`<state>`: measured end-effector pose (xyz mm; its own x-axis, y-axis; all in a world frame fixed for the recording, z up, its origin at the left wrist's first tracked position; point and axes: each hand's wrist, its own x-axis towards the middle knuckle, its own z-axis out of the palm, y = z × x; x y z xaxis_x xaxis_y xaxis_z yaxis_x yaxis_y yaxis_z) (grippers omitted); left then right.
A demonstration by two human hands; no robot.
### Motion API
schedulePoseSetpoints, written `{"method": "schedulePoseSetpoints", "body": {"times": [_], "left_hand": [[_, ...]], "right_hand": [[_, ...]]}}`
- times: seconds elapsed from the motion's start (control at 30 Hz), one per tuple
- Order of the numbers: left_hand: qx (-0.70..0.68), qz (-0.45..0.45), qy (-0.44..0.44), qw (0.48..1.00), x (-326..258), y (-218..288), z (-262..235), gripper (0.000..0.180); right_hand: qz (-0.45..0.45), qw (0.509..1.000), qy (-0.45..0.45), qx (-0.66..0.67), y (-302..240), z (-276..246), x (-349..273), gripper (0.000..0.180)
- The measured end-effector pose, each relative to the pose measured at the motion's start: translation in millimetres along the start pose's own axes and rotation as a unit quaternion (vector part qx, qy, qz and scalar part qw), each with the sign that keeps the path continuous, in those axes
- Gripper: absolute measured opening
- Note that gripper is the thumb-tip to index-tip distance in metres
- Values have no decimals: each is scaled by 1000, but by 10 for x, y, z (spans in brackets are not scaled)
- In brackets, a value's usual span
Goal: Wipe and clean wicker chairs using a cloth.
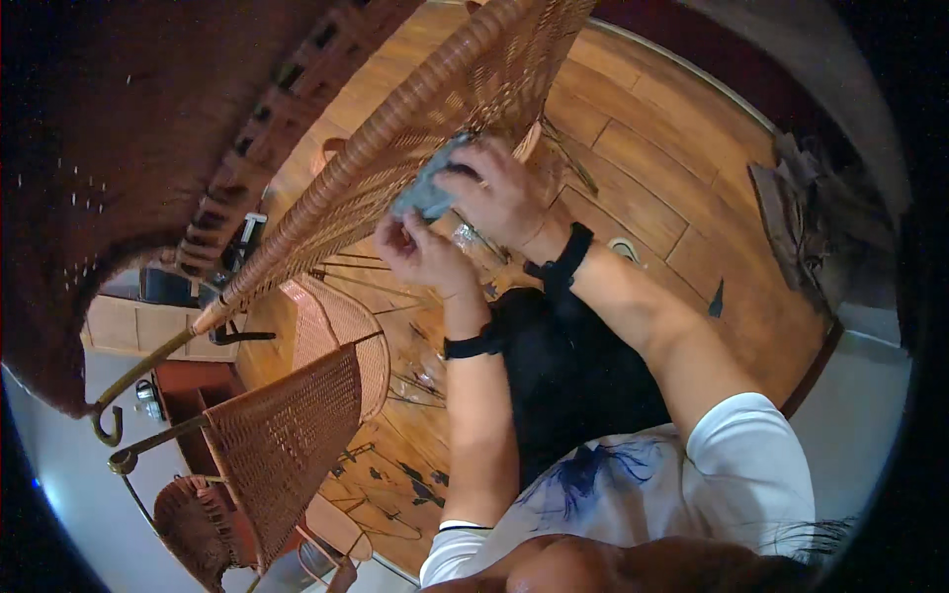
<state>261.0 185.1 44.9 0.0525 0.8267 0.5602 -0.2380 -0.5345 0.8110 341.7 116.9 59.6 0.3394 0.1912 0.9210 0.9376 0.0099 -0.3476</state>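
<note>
Both your hands up at the big brown wicker panel (pixel 395 111), which slants across the upper half of the view with its thick wrapped edge on your left. The blue-grey cloth (pixel 431 190) sits bunched in front of the weave, between your two hands; whether it presses on the cane or hangs just off it, you can't tell from this angle. Right hand (pixel 502 201): fingers curled over the cloth's upper part, thumb side toward you, grasping it. Left hand (pixel 425 253): lower down, fingertips closed at the cloth's bottom end, apparently pinching it. Step in hand, as judged: you are handling or arranging the cloth close against the weave, two-handed, nothing yet let go. The next move seems to call for a firm right-hand grip and a finer left pinch, so the loose folds don't slip, with light pressure in case the cane gives or has rough ends. Mind the surroundings: a second wicker chair (pixel 289 430) stands lower left, beyond your left forearm, and a dark scrap (pixel 717 297) lies on the wood floor (pixel 633 222) to your right. Black bands, one on each wrist, sit clear of the cloth.
</note>
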Motion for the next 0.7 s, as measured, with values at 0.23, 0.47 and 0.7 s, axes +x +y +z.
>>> {"method": "schedulePoseSetpoints", "body": {"times": [0.23,0.47,0.7], "left_hand": [[24,-48,72,996,409,-54,-527,19],[12,-52,102,993,124,-152,-168,19],[2,-56,-24,998,-289,-101,456,17]], "right_hand": [[-97,994,-40,33,-422,443,-57,25],[-90,993,-76,-32,-42,182,-195,18],[47,993,-17,-103,477,-272,-128,9]]}}
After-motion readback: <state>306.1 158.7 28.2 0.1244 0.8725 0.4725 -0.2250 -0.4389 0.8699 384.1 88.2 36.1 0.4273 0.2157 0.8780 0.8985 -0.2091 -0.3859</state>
